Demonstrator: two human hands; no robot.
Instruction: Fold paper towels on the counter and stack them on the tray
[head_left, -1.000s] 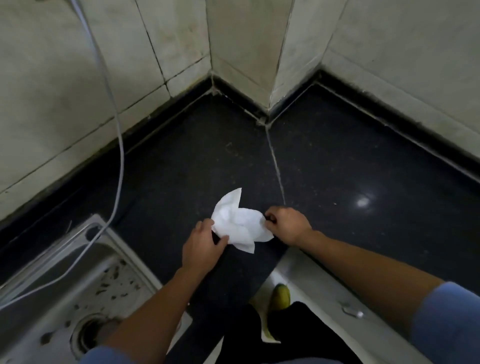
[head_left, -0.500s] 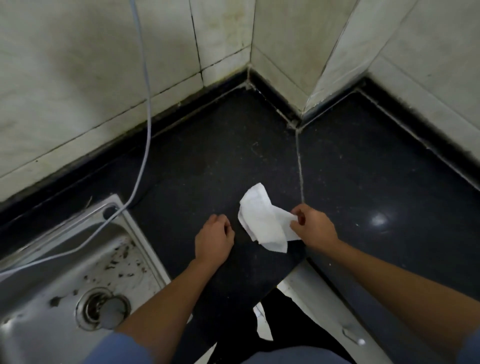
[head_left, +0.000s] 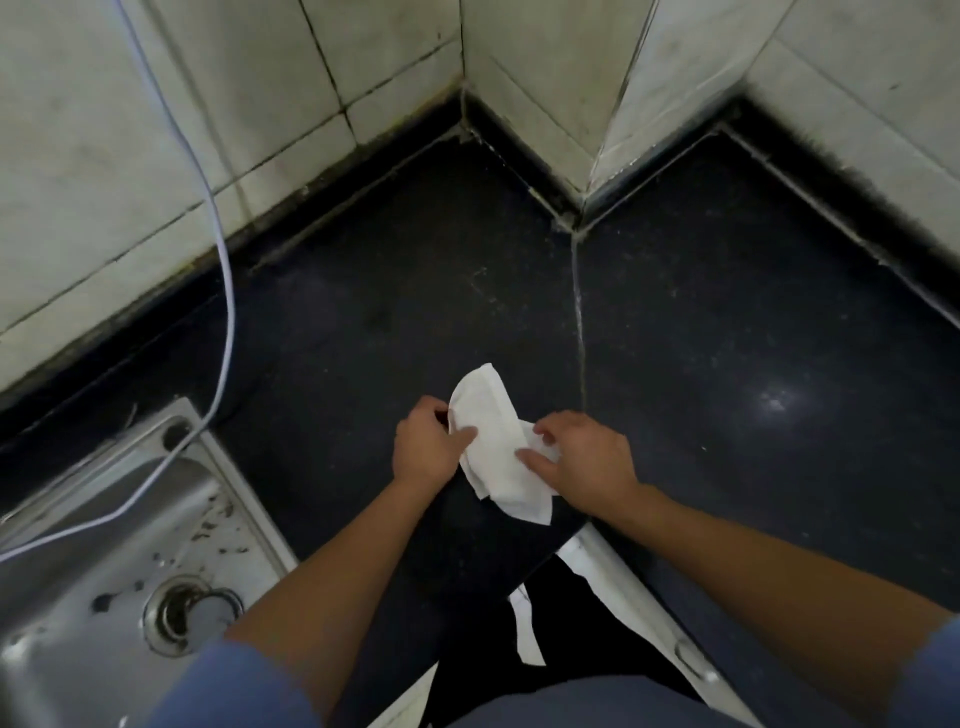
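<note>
So both hands are on the towel (head_left: 492, 447) here. It's white, crumpled and partly folded into a long shape, and sits over the front part of the black counter (head_left: 363, 332), close to the edge, just left of the seam in the stone. Can't really tell if it's lying flat on the counter or lifted a bit off it.

Left hand (head_left: 425, 447) grips the towel's left edge, thumb laid across the top and the other fingers curled behind. Right hand (head_left: 589, 462) has the lower right side, thumb pressed on the paper and fingers curled over the edge, so it's pinching too. The hands are close together with only the towel between them.

A steel sink (head_left: 88, 561) with a round drain (head_left: 189, 613) is at the lower left, specks of dirt on its floor. A thin white cable (head_left: 224, 317) hangs down the tiled wall (head_left: 130, 130) and runs into the sink. Blue sleeves (head_left: 234, 686) show at the bottom.
</note>
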